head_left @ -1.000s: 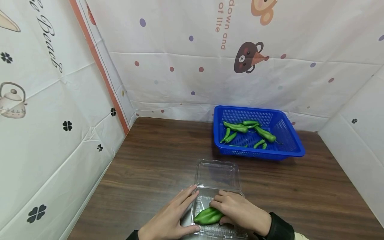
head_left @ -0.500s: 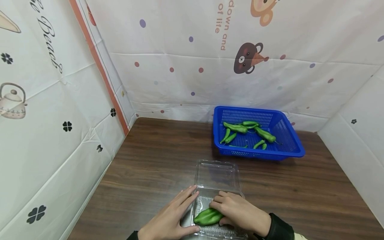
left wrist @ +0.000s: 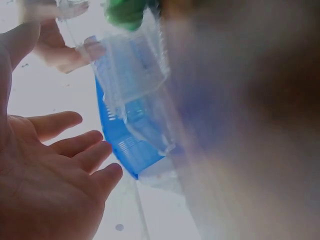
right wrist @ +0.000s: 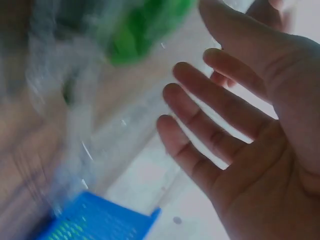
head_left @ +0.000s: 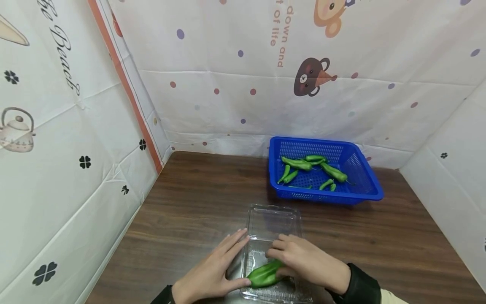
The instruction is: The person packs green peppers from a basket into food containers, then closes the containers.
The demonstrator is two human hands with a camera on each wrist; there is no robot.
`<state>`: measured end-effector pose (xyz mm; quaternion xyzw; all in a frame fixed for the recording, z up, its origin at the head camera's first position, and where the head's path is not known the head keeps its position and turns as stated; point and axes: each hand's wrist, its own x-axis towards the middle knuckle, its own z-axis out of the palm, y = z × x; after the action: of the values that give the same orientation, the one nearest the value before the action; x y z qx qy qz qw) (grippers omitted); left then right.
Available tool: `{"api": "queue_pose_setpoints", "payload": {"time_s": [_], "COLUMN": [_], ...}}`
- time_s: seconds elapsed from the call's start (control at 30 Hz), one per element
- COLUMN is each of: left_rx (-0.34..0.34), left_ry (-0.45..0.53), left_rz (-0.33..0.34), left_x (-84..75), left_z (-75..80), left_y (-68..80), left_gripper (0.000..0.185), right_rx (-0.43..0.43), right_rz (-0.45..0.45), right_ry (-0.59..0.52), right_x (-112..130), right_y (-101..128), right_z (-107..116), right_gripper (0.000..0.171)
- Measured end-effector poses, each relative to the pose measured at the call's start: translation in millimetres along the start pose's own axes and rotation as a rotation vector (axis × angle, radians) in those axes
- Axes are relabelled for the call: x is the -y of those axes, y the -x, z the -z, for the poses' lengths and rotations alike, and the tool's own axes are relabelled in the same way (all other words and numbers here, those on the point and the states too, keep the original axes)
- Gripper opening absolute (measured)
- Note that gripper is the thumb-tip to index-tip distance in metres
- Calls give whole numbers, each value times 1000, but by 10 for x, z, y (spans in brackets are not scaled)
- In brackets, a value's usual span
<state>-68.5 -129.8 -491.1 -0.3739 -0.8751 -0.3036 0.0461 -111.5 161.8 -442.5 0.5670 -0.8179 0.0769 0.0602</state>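
A clear plastic clamshell container [head_left: 248, 264] lies with its lid folded back on the table. In it lies a green pepper [head_left: 263, 275], its right end partly hidden behind my right hand [head_left: 300, 259]. The right wrist view shows that hand's fingers [right wrist: 187, 107] loosely extended, with space between them and the blurred pepper [right wrist: 150, 30]. My left hand [head_left: 216, 270] is spread at the container's left edge, thumb by the pepper's left tip. Its fingers [left wrist: 92, 150] look relaxed and hold nothing in the left wrist view.
A blue perforated basket [head_left: 364, 191] with several green peppers [head_left: 298, 164] stands at the back right of the brown wooden table [head_left: 190, 202]. The raised clear lid [head_left: 275, 219] lies between container and basket. Printed white sheets [head_left: 212, 109] enclose the table's back and sides.
My right hand has lifted slightly off the pepper, its fingers loosening. The pepper stays in the container. My left hand has shifted slightly, its thumb nearer the pepper's tip. The head view has tilted a little.
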Motion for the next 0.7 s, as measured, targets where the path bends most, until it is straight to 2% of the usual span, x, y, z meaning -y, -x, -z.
{"api": "queue_pose_setpoints", "payload": {"time_s": [0.2,0.33,0.53,0.7], "left_rx": [-25,-29,-58,-77], "left_ry": [-4,13,-22,-71], "left_rz": [-17,-22,-33,-26], "left_x": [34,43,125,244], "left_z": [109,197,258,245], "left_y": [-212,-436,-788,-1039], "left_gripper": [92,93,89,84], "right_rx": [-184,-250,-272,-216], "right_rz": [18,-29,-140,-231], "right_ry": [48,15,46,35], "right_x": [-266,-540,-1066,-1440], "right_y": [-91,-145,-217,-266], "right_z": [239,443,653,691], "right_gripper": [30,30,25,20]}}
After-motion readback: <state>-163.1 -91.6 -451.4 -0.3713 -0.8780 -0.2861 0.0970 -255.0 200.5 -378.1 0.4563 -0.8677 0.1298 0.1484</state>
